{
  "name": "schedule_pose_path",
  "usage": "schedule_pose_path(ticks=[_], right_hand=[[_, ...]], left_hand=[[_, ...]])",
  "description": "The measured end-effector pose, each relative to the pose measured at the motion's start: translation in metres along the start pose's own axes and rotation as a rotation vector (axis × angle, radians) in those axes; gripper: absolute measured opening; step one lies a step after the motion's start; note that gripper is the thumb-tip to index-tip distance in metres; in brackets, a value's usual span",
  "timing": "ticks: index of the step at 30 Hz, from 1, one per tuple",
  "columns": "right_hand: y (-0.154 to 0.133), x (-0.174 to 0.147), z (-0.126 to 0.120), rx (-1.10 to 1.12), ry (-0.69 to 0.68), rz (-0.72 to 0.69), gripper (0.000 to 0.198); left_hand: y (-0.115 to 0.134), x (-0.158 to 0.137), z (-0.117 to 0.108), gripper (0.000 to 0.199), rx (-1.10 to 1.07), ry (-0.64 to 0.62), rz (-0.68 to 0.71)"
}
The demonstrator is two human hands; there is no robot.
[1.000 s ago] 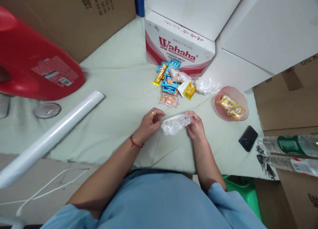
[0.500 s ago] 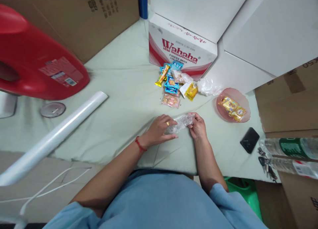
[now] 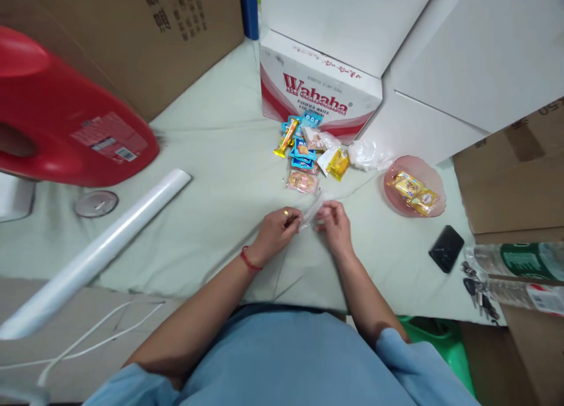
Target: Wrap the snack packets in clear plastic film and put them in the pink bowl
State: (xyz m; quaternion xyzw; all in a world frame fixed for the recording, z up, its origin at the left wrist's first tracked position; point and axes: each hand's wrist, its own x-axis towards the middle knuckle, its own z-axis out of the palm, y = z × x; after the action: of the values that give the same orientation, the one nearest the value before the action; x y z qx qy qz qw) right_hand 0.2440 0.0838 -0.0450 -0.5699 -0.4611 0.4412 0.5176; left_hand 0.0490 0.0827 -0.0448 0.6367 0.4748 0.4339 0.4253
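Head, left fingers (image 3: pixel 292 230) pinching plastic (image 3: pixel 311 213), unclear if right fingers (image 3: pixel 331 210) grip, snacks (image 3: pixel 302 151), bowl (image 3: pixel 390 190) beyond

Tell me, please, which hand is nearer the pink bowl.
Right. The right hand is left of the pink bowl, slightly lower in view; the left hand is farther left.

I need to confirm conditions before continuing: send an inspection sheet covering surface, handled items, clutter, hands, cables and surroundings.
Surface: pale green cloth, creased.
Handled items: clear plastic, bunched narrow.
Clutter: piled wrapped snacks; pink bowl with yellow packets; black flat object; keys; two bottles; white roll overhanging the cloth's edge; red jug.
Hands: left hand pinches the plastic; right hand by its other end, contact unclear.
Cables: white cable-like loops, lower left.
Surroundings: Wahaha carton behind the snacks; brown cartons left and right.
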Motion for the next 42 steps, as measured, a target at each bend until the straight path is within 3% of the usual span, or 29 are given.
schedule_pose_path(ticks=[3, 9, 11, 14, 18, 20, 23, 24, 28, 30, 32, 36, 42], right_hand=[[0.003, 0.000, 0.003, -0.016, -0.052, 0.008, 0.047], [-0.006, 0.020, -0.020, 0.259, 0.032, 0.128, 0.044], [-0.010, 0.021, -0.022, 0.310, 0.031, 0.118, 0.045], [-0.012, 0.019, -0.019, 0.335, 0.005, 0.088, 0.042], [-0.009, 0.018, -0.018, 0.187, -0.033, 0.069, 0.038], [-0.009, 0.016, -0.020, 0.017, 0.081, -0.006, 0.037], [-0.013, 0.006, -0.020, -0.235, 0.226, -0.237, 0.030], [-0.015, 0.002, -0.017, -0.302, 0.169, -0.324, 0.029], [-0.017, -0.013, 0.003, -0.544, -0.267, -0.590, 0.044], [-0.016, -0.015, 0.012, -0.615, -0.328, -0.625, 0.032], [-0.015, -0.014, 0.014, -0.579, -0.316, -0.605, 0.018], [-0.017, -0.010, 0.003, -0.305, -0.262, -0.390, 0.018], [-0.021, 0.007, -0.026, 0.067, 0.103, -0.027, 0.026]], left_hand=[[-0.001, 0.001, 0.002, 0.011, -0.060, 0.021, 0.013], [-0.006, 0.011, -0.011, 0.018, -0.472, 0.277, -0.214], [-0.003, 0.012, -0.014, 0.021, -0.585, 0.253, -0.240], [0.002, 0.012, -0.014, 0.034, -0.692, 0.122, -0.335], [0.002, 0.012, -0.010, 0.045, -0.662, 0.060, -0.383], [0.000, 0.013, -0.008, 0.048, -0.616, 0.071, -0.371], [0.000, 0.013, -0.007, 0.053, -0.507, 0.090, -0.321], [0.000, 0.013, -0.007, 0.054, -0.479, 0.089, -0.303], [0.005, 0.010, -0.009, 0.060, -0.405, 0.079, -0.255], [0.006, 0.008, -0.009, 0.062, -0.361, 0.115, -0.223], [0.005, 0.008, -0.008, 0.064, -0.314, 0.175, -0.205], [0.001, 0.007, -0.006, 0.066, -0.224, 0.282, -0.233], [-0.004, 0.009, -0.006, 0.062, -0.325, 0.428, -0.302]])
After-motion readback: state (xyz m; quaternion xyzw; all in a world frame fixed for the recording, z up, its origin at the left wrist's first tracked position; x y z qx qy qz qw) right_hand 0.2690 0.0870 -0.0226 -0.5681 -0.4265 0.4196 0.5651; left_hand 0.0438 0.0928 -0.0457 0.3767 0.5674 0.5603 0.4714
